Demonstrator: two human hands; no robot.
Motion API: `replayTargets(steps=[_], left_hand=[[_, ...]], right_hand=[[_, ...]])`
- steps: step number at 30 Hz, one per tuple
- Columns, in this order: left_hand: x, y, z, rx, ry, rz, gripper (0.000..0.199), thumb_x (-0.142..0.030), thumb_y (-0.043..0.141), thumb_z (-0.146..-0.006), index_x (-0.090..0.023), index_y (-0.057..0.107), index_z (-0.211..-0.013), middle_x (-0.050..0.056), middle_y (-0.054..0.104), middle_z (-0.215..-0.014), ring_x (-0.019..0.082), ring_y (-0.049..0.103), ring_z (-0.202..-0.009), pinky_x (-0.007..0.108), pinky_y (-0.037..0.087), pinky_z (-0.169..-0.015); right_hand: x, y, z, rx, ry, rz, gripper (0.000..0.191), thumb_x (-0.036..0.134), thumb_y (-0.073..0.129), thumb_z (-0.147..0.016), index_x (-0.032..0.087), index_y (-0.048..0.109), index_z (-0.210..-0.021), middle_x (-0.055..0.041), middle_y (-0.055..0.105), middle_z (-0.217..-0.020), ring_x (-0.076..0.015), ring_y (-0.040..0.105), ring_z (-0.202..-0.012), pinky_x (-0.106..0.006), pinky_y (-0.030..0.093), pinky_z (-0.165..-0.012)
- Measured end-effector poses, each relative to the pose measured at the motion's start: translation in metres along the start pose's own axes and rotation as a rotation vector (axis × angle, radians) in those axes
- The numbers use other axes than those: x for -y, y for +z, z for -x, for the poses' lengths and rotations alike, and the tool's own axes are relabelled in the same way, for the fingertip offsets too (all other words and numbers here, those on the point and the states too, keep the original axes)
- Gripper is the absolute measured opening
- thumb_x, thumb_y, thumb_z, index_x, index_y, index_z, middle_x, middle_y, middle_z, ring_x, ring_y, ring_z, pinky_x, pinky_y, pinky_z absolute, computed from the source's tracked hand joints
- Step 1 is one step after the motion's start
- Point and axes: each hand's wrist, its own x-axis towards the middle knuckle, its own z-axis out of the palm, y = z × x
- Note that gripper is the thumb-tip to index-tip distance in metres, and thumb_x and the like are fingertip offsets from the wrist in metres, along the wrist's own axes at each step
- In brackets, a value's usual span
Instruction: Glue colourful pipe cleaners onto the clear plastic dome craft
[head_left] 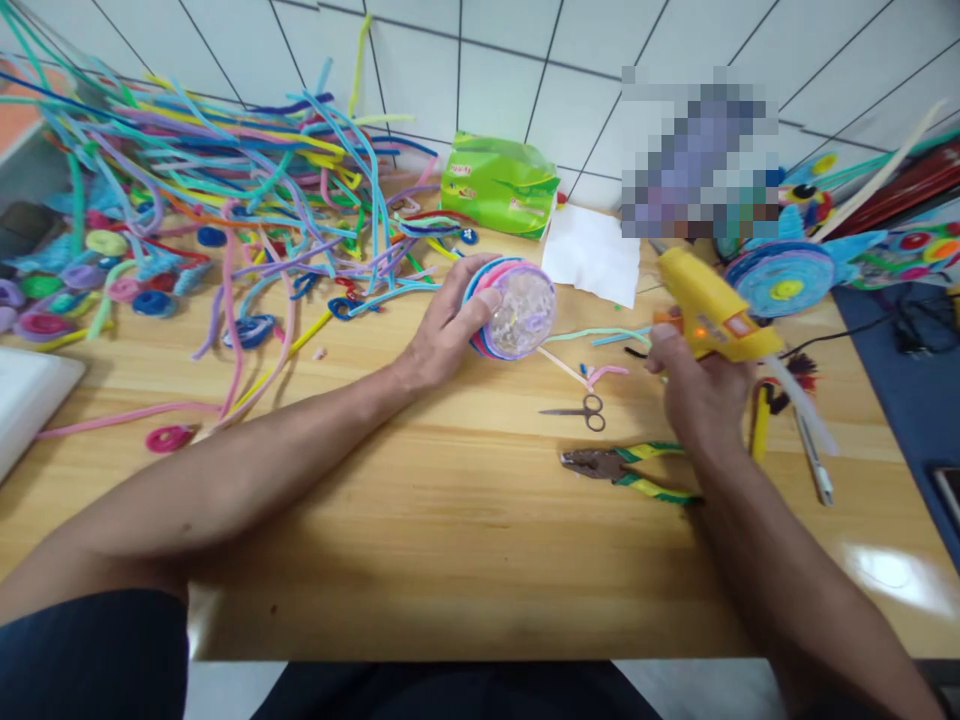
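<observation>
My left hand (459, 318) grips a round clear plastic cup (523, 312) wrapped in rings of pink, blue and purple pipe cleaner, its round clear face turned toward me. In my right hand (697, 385) is a yellow hot glue gun (712, 300), with an orange light glowing on its side and a clear glue stick poking out of the rear. Its nozzle points up and left, apart from the cup. Between my hands lie small scissors (581, 411) and several short pipe cleaner pieces. Pliers (626, 470) with green and yellow handles rest below my right hand.
A tangle of colourful pipe cleaners (247, 180) and small coils covers the left back of the table. Near the tiled wall sit a green packet (499, 187) and a white paper sheet (592, 255). A blue coiled pipe-cleaner piece (780, 278) stands at right, near a black cord.
</observation>
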Motion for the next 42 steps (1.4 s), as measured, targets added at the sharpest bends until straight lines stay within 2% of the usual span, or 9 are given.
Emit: replayTargets(steps=[3,5,11,17,23,30,34,39,42], left_hand=[[-0.008,0.000,0.005,0.004,0.036,-0.024,0.070,-0.082,0.063,-0.104,-0.030,0.062,-0.151,0.011,0.073,-0.154,0.037,0.067,-0.148,0.057,0.051,-0.135],[-0.010,0.001,0.006,0.014,0.029,-0.050,0.071,-0.080,0.065,-0.105,-0.028,0.061,-0.154,0.014,0.070,-0.157,0.036,0.067,-0.149,0.057,0.050,-0.136],[-0.009,0.005,0.009,0.072,0.055,-0.148,0.073,-0.077,0.067,-0.105,-0.027,0.058,-0.157,0.016,0.068,-0.161,0.036,0.064,-0.154,0.057,0.048,-0.139],[-0.011,0.005,0.009,0.106,0.089,-0.188,0.071,-0.074,0.064,-0.107,-0.026,0.058,-0.159,0.017,0.068,-0.159,0.036,0.065,-0.151,0.056,0.051,-0.137],[-0.010,0.008,0.008,0.137,0.119,-0.232,0.079,-0.073,0.064,-0.106,-0.018,0.053,-0.162,0.021,0.066,-0.162,0.038,0.064,-0.153,0.059,0.051,-0.135],[-0.012,0.009,0.009,0.129,0.119,-0.227,0.075,-0.071,0.065,-0.108,-0.021,0.052,-0.162,0.019,0.065,-0.162,0.036,0.064,-0.153,0.056,0.052,-0.135],[-0.012,0.010,0.010,0.123,0.140,-0.227,0.074,-0.071,0.064,-0.109,-0.019,0.053,-0.161,0.019,0.067,-0.159,0.035,0.065,-0.151,0.055,0.053,-0.133],[-0.012,0.009,0.012,0.128,0.173,-0.227,0.066,-0.065,0.061,-0.112,-0.021,0.055,-0.160,0.017,0.068,-0.157,0.034,0.064,-0.148,0.055,0.053,-0.132],[-0.012,0.007,0.012,0.145,0.183,-0.221,0.062,-0.063,0.060,-0.113,-0.023,0.055,-0.160,0.016,0.068,-0.158,0.033,0.064,-0.149,0.055,0.053,-0.132]], right_hand=[[0.003,-0.007,-0.017,-0.032,0.105,-0.129,0.021,0.042,0.078,-0.091,0.025,0.068,-0.098,0.0016,0.062,-0.067,-0.0169,0.056,-0.057,-0.036,0.052,-0.062],[0.008,-0.010,-0.021,0.049,0.114,-0.196,0.021,0.041,0.079,-0.088,0.024,0.071,-0.098,0.0020,0.062,-0.065,-0.0168,0.058,-0.057,-0.036,0.053,-0.062],[0.024,-0.018,-0.012,0.265,0.158,-0.157,0.030,0.044,0.090,-0.085,0.023,0.080,-0.105,-0.0066,0.086,-0.098,-0.0220,0.076,-0.077,-0.041,0.068,-0.078],[0.051,-0.028,-0.017,0.444,-0.007,-0.138,0.034,0.056,0.090,-0.094,0.026,0.089,-0.110,-0.0044,0.085,-0.089,-0.0269,0.083,-0.086,-0.040,0.072,-0.072],[0.078,-0.033,-0.025,0.541,0.075,-0.102,0.041,0.068,0.096,-0.088,0.031,0.089,-0.104,-0.0055,0.090,-0.104,-0.0319,0.086,-0.106,-0.046,0.075,-0.092],[0.058,-0.034,-0.023,0.657,0.063,0.015,0.047,0.075,0.090,-0.090,0.029,0.083,-0.101,-0.0046,0.085,-0.092,-0.0278,0.079,-0.084,-0.039,0.067,-0.070],[0.050,-0.034,-0.024,0.637,0.086,0.014,0.051,0.076,0.090,-0.090,0.030,0.082,-0.111,-0.0041,0.086,-0.094,-0.0289,0.080,-0.086,-0.040,0.067,-0.073],[0.049,-0.033,-0.026,0.651,0.028,0.038,0.047,0.075,0.087,-0.094,0.029,0.084,-0.103,-0.0035,0.082,-0.089,-0.0268,0.077,-0.082,-0.038,0.064,-0.071],[0.049,-0.033,-0.025,0.680,0.016,0.019,0.044,0.073,0.086,-0.096,0.030,0.086,-0.106,-0.0043,0.085,-0.096,-0.0276,0.079,-0.087,-0.039,0.065,-0.074]])
